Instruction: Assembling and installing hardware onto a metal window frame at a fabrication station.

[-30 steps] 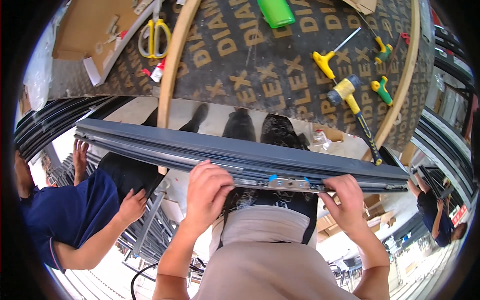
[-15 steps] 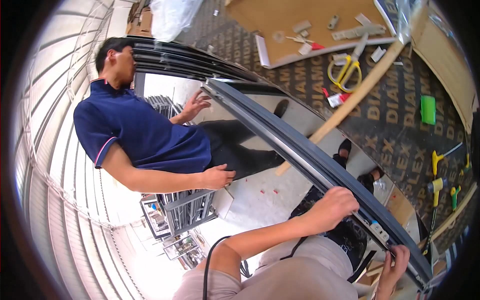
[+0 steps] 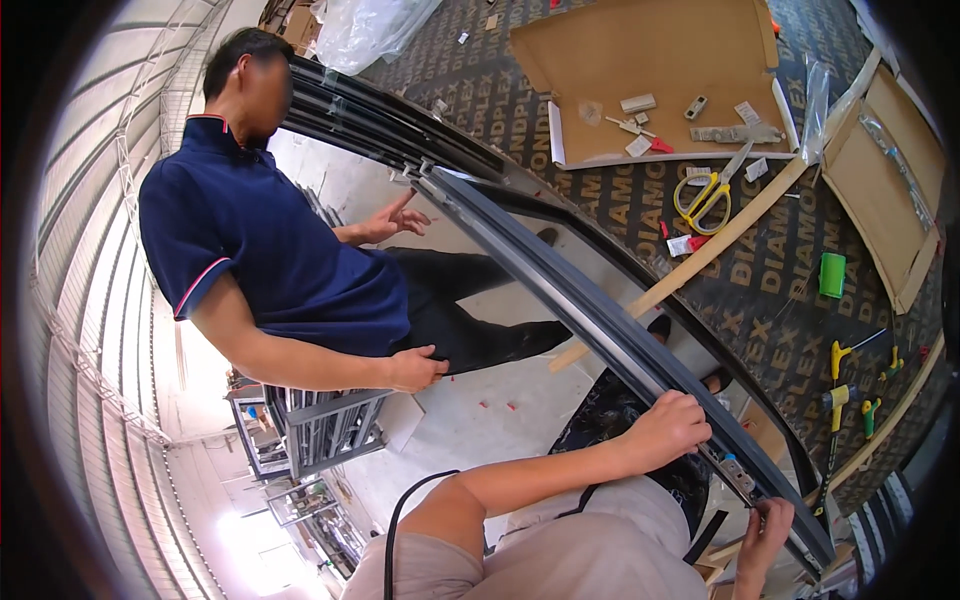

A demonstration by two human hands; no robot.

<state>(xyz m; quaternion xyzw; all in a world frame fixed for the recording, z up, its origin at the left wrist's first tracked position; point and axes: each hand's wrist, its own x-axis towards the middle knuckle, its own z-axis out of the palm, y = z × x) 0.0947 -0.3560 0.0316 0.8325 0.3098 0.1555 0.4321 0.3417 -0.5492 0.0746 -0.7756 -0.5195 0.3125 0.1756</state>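
Note:
A long dark grey frame profile (image 3: 600, 310) runs diagonally from upper left to lower right, over a patterned work table. My left hand (image 3: 672, 426) is closed over its edge near the lower part. Further down, my right hand (image 3: 766, 522) grips the same profile close to its near end, beside a small metal fitting (image 3: 738, 475). A co-worker in a navy polo shirt (image 3: 270, 240) stands at the left. One hand of theirs (image 3: 398, 216) points with spread fingers beside the profile's far end, and the other (image 3: 418, 368) rests by their thigh.
On the table lie yellow scissors (image 3: 706, 196), a cardboard sheet (image 3: 600, 60) with small parts, a wooden slat (image 3: 700, 258), a green block (image 3: 831, 275) and yellow-handled tools (image 3: 848, 352). A metal rack (image 3: 310, 432) stands on the floor at lower left. A plastic bag (image 3: 370, 25) lies at the top.
The view has swung left, so the profile now runs diagonally and the co-worker fills the left side. Both my hands stay on the profile.

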